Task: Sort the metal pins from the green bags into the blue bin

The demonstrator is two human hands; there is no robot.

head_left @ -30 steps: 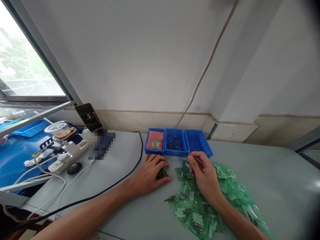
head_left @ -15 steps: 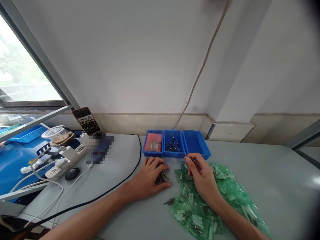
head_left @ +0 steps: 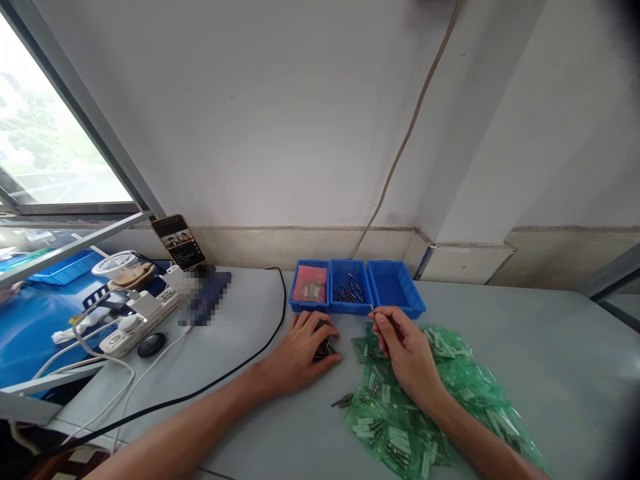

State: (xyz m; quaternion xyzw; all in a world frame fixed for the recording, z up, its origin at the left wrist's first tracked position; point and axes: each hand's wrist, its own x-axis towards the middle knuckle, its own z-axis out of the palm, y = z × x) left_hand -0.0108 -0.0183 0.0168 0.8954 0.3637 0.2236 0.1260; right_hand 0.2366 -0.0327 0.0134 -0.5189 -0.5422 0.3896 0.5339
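Note:
My left hand point(head_left: 306, 353) rests on the grey tabletop, fingers curled round a cluster of small dark metal pins point(head_left: 326, 348). The palm and fingers hide part of that cluster. Between thumb and index finger, my right hand point(head_left: 403, 347) pinches one thin metal pin point(head_left: 371, 308), whose tip points toward the blue bins. Beneath the right wrist lie green plastic bags point(head_left: 385, 427) with metal pins and white pieces inside. A few loose pins point(head_left: 343, 401) lie at the left edge of the bags.
Along the wall stand a blue bin with a pink packet point(head_left: 310, 283), a blue bin with loose pins point(head_left: 350, 287) and another blue bin point(head_left: 395, 287). At left are a phone point(head_left: 179, 241), a power strip point(head_left: 140, 323), a black mouse point(head_left: 151, 345) and a black cable point(head_left: 215, 385).
The left thumb and index finger have drawn closer together round the metal pins. The right hand keeps its pinch almost in place. The whole view has shifted slightly.

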